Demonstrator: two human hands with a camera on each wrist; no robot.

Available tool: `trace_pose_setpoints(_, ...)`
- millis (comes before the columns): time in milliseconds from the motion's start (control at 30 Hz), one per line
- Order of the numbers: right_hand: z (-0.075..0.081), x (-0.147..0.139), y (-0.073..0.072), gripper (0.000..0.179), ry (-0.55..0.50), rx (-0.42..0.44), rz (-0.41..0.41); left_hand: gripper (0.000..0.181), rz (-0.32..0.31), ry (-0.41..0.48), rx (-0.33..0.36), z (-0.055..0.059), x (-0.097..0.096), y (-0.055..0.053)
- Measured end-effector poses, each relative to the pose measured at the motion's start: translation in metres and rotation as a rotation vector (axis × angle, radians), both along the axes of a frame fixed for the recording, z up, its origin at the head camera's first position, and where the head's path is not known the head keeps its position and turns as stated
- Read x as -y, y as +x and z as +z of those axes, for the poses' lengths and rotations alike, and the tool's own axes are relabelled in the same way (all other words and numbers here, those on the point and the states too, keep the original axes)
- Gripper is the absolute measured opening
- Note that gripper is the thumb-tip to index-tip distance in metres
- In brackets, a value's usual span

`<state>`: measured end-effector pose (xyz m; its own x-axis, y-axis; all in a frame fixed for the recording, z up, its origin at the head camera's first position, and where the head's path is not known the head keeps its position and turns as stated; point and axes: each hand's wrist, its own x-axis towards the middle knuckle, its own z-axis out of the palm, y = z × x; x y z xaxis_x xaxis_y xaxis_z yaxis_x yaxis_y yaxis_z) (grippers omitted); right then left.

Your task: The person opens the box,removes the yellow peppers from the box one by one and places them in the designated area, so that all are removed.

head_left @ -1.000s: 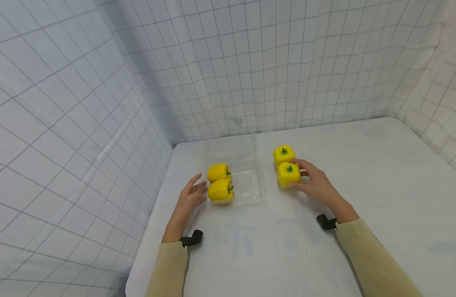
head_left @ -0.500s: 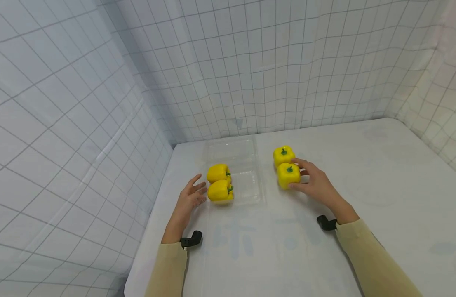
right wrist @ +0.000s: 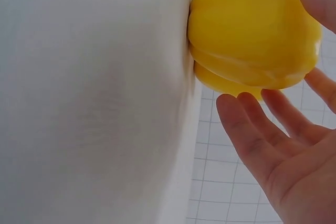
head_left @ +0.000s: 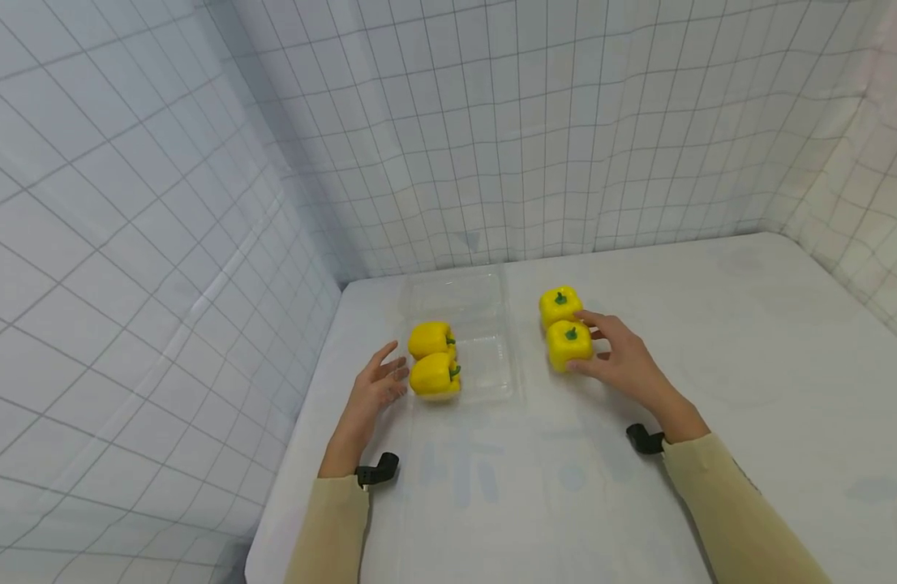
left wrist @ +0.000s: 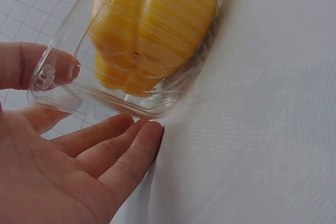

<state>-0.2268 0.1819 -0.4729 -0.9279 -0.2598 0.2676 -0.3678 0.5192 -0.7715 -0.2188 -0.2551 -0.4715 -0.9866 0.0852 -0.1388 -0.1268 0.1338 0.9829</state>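
Two yellow bell peppers stand upright on the table at the right: a near pepper (head_left: 568, 350) and a far pepper (head_left: 558, 307) close behind it. My right hand (head_left: 627, 361) holds the near one from its right side, thumb in front and index finger at the back. In the right wrist view this pepper (right wrist: 252, 30) rests its base on the cloth. Two more yellow peppers (head_left: 431, 376) lie on their sides in the left half of a clear plastic clamshell box (head_left: 512, 375), stems pointing right. My left hand (head_left: 370, 393), fingers loosely extended, touches the box's left end (left wrist: 121, 109).
The box's clear lid (head_left: 452, 294) lies folded back toward the rear wall. White cloth covers the table (head_left: 602, 519). Grid-patterned white curtains (head_left: 463, 146) rise at the back and on both sides.
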Motion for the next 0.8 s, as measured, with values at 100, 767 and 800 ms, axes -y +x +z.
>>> trace_pose_setpoints(100,0.001,0.000,0.001,0.084,-0.003,-0.008,-0.017,0.069,-0.001,-0.004,-0.006,0.000,0.000,0.001)
trace_pose_setpoints(767,0.012,-0.003,0.004,0.081,-0.050,-0.071,-0.064,0.067,0.003,-0.007,-0.002,0.001,-0.001,0.003)
trace_pose_setpoints(800,0.013,-0.003,0.004,0.081,-0.047,-0.073,-0.067,0.067,0.002,-0.007,-0.001,0.001,-0.001,0.003)
